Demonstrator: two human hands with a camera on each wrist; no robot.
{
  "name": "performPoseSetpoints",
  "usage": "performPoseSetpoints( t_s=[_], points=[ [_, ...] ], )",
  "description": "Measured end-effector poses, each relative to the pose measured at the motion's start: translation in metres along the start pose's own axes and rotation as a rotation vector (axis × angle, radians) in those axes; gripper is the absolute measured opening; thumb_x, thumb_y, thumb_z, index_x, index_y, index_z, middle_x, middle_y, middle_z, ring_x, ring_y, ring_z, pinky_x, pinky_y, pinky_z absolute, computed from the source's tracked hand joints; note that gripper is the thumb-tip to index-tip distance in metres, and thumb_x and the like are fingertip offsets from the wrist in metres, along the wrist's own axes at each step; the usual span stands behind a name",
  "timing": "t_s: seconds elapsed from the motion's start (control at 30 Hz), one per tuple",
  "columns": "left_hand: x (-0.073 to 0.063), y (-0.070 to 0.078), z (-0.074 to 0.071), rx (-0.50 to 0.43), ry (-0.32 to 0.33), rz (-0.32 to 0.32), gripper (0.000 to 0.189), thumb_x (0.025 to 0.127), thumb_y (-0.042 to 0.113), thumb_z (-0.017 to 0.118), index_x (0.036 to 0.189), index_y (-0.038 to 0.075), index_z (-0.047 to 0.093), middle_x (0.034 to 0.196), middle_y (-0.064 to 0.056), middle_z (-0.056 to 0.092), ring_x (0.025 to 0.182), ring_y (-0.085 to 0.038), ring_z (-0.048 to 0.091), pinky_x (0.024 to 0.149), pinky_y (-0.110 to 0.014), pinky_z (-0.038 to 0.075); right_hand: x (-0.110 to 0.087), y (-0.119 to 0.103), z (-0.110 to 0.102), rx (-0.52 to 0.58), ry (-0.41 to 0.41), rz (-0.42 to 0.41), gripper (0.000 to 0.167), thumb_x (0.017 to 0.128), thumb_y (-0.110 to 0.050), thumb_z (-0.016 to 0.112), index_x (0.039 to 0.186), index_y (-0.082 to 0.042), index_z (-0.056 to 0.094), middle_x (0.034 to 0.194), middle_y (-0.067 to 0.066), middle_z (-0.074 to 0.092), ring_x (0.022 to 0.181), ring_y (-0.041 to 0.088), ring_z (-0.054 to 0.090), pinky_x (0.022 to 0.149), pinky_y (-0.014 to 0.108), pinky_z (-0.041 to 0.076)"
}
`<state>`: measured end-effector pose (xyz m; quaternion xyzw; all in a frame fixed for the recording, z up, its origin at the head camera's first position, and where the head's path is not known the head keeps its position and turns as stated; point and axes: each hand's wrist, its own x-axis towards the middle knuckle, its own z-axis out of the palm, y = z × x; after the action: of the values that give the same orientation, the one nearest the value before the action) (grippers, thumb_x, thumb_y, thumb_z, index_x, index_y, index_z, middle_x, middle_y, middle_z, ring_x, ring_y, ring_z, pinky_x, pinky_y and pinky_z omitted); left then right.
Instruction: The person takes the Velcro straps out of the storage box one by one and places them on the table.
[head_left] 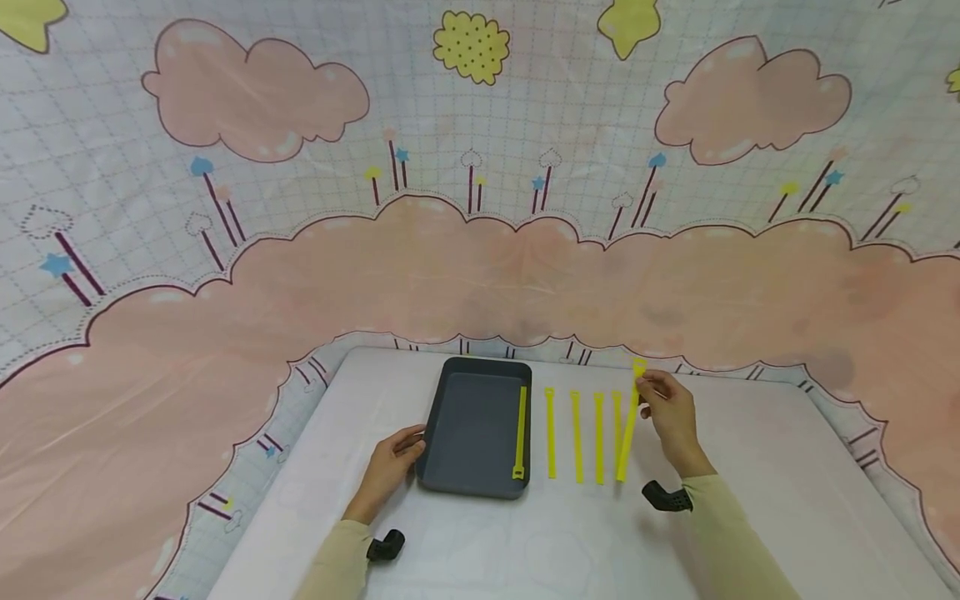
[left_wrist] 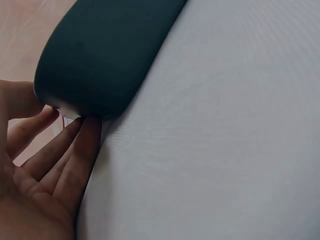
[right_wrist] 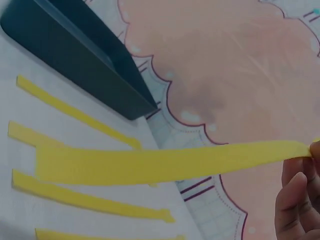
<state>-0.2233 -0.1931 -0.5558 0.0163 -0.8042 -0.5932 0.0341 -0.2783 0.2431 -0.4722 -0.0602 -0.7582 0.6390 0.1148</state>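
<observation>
My right hand (head_left: 670, 417) pinches one end of a yellow strap (right_wrist: 150, 164), which looks like a hook-and-loop cable tie. The strap hangs down and overlaps the rightmost of several similar yellow straps (head_left: 577, 437) laid side by side on the white table. Beside them, a dark grey rectangular tray (head_left: 472, 433) holds one yellow strap (head_left: 520, 433) along its right inner wall, slotted end nearest me. My left hand (head_left: 390, 467) touches the tray's left side. In the left wrist view, fairly straight fingers (left_wrist: 75, 175) meet the tray's outer wall (left_wrist: 100, 60) close to the tabletop.
The white table (head_left: 570, 542) reaches to a cloth backdrop (head_left: 480, 275) printed with clouds and stars, which rises behind it and drapes at both sides. A black wrist camera mount (head_left: 386, 546) is on the left wrist, another black mount (head_left: 666, 497) on the right.
</observation>
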Motion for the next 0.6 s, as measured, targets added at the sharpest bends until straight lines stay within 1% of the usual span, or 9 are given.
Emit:
performPoseSetpoints(
  t_s=[0.2, 0.37, 0.47, 0.6],
  points=[
    [-0.001, 0.001, -0.001, 0.003, 0.013, 0.029, 0.037, 0.095, 0.008, 0.063, 0.130, 0.001, 0.061, 0.122, -0.024, 0.066, 0.110, -0.032, 0.067, 0.075, -0.017, 0.051, 0.005, 0.010, -0.008, -0.015, -0.033, 0.043, 0.030, 0.098, -0.020, 0.060, 0.121, -0.002, 0.056, 0.081, -0.019, 0.061, 0.072, 0.002, 0.057, 0.058, 0.019, 0.050],
    [-0.004, 0.008, 0.001, 0.005, 0.007, 0.010, 0.038, 0.096, 0.009, 0.061, 0.133, 0.001, 0.059, 0.124, -0.025, 0.065, 0.111, -0.033, 0.066, 0.072, -0.016, 0.050, 0.007, 0.018, -0.014, -0.086, -0.090, 0.073, 0.032, 0.100, -0.019, 0.057, 0.125, 0.001, 0.054, 0.081, -0.019, 0.060, 0.073, 0.002, 0.057, 0.060, 0.020, 0.051],
    [-0.008, 0.017, 0.001, 0.009, 0.000, 0.001, 0.038, 0.097, 0.008, 0.059, 0.134, -0.001, 0.057, 0.124, -0.027, 0.064, 0.110, -0.035, 0.065, 0.069, -0.018, 0.049, 0.009, 0.023, -0.017, -0.115, -0.106, 0.082, 0.032, 0.100, -0.017, 0.056, 0.126, 0.001, 0.054, 0.081, -0.019, 0.060, 0.074, 0.002, 0.057, 0.061, 0.021, 0.052],
    [-0.018, 0.035, -0.001, 0.020, -0.009, 0.006, 0.038, 0.097, 0.005, 0.058, 0.133, -0.005, 0.056, 0.124, -0.030, 0.063, 0.109, -0.037, 0.065, 0.068, -0.018, 0.049, 0.015, 0.031, -0.021, -0.162, -0.120, 0.085, 0.034, 0.100, -0.021, 0.056, 0.127, 0.000, 0.054, 0.085, -0.017, 0.062, 0.075, 0.001, 0.058, 0.062, 0.021, 0.052]
  ],
)
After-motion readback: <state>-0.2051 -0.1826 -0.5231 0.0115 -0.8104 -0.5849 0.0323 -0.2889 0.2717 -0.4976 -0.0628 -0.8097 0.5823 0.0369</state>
